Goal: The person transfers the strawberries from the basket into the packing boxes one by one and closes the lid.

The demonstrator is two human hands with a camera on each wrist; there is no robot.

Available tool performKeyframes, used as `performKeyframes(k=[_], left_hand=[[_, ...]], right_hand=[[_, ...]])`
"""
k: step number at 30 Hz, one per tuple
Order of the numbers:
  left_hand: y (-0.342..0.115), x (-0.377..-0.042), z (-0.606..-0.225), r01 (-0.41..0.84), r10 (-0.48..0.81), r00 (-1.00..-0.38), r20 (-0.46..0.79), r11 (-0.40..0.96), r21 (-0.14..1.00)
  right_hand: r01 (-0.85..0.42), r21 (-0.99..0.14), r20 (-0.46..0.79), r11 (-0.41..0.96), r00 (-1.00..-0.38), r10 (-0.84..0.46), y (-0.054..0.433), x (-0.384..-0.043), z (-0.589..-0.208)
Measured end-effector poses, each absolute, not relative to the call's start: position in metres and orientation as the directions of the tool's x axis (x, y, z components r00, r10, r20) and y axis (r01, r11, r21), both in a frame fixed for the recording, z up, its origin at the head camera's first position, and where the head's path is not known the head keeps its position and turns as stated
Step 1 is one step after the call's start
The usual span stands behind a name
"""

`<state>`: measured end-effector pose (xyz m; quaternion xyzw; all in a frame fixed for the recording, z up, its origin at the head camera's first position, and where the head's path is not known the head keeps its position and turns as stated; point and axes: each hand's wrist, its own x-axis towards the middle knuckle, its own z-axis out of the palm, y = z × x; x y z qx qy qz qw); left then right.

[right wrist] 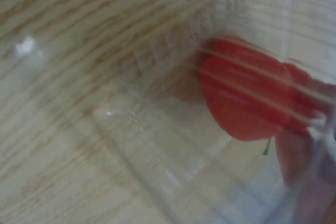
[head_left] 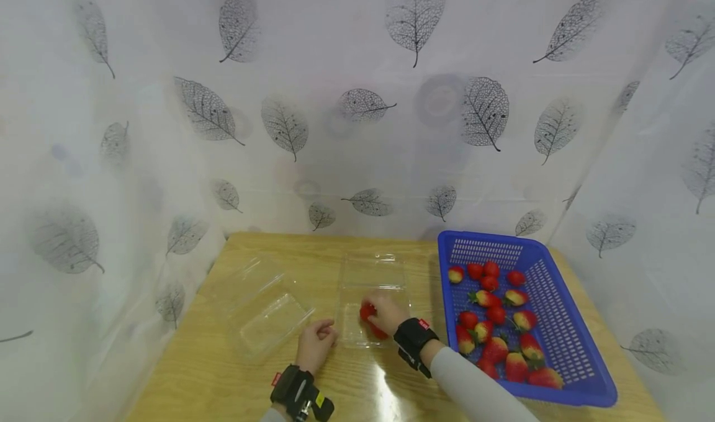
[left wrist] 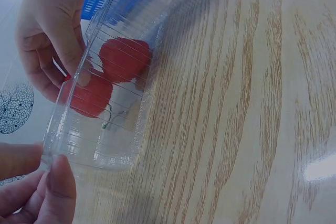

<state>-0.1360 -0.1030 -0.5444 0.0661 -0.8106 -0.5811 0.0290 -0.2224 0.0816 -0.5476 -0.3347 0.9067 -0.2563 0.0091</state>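
A clear plastic box with its lid folded back lies in the middle of the table. My right hand reaches into it and holds a red strawberry between thumb and fingers. Right beside that one, a second red strawberry lies in the box, near its side wall. My left hand is at the box's near left corner, where thumb and finger pinch the rim. Through the plastic, the right wrist view shows a strawberry close up, with a thin green stem below.
To the right stands a blue plastic basket with several red and red-yellow strawberries. A second clear plastic box, also opened out, lies at an angle on the left. A leaf-patterned curtain hangs behind the wooden table.
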Motion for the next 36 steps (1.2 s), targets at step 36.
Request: performKeyframes(k=[36], left_hand=[[-0.104,-0.136,-0.549,-0.099,-0.139,-0.989,-0.055,0.334,0.937]], right_hand=[[-0.545,-0.502,0.564,0.672,-0.795,-0.224,0.155,-0.248,-0.446]])
